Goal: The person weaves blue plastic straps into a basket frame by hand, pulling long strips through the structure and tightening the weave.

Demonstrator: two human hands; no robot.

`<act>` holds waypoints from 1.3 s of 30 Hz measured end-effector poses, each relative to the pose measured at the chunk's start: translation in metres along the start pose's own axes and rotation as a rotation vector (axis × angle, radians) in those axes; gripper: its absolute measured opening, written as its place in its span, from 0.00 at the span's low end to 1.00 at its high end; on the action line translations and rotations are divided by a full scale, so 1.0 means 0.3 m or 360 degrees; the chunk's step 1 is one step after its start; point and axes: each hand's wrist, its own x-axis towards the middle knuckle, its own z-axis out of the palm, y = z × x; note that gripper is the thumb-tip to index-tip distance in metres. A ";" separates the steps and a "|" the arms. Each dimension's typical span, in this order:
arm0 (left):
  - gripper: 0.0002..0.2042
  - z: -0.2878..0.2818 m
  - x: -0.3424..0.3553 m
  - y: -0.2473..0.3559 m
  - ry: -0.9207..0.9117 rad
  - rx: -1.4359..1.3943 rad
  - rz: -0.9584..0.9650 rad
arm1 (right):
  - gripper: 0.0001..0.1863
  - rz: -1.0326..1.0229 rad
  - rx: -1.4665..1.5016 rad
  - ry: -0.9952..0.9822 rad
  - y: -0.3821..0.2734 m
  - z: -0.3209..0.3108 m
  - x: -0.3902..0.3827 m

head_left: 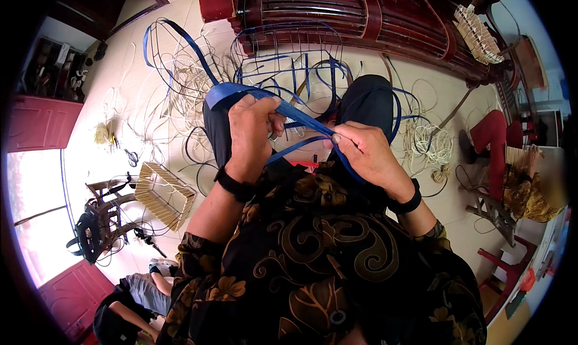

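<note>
While both hands [250, 123] [367, 154] grip, blue band [304, 117], between them

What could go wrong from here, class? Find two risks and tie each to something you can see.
1. The left hand and right hand both grip the blue band; if either grip slips, the band might twist or spring loose.
2. Pale strands lie in loose tangles on the floor, so they could snag a foot when someone stands up.
</note>
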 end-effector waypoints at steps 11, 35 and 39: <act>0.05 0.042 -0.018 -0.041 -0.0498 -0.0155 -0.0203 | 0.06 0.0234 0.0434 0.0031 -0.035 0.003 0.045; 0.07 0.040 -0.089 -0.080 -0.0742 0.0257 -0.0271 | 0.05 0.0188 0.0368 0.0139 -0.024 0.055 0.043; 0.07 0.014 -0.074 -0.124 -0.0832 0.0265 -0.0281 | 0.07 0.0244 0.0503 0.0039 -0.017 0.035 0.047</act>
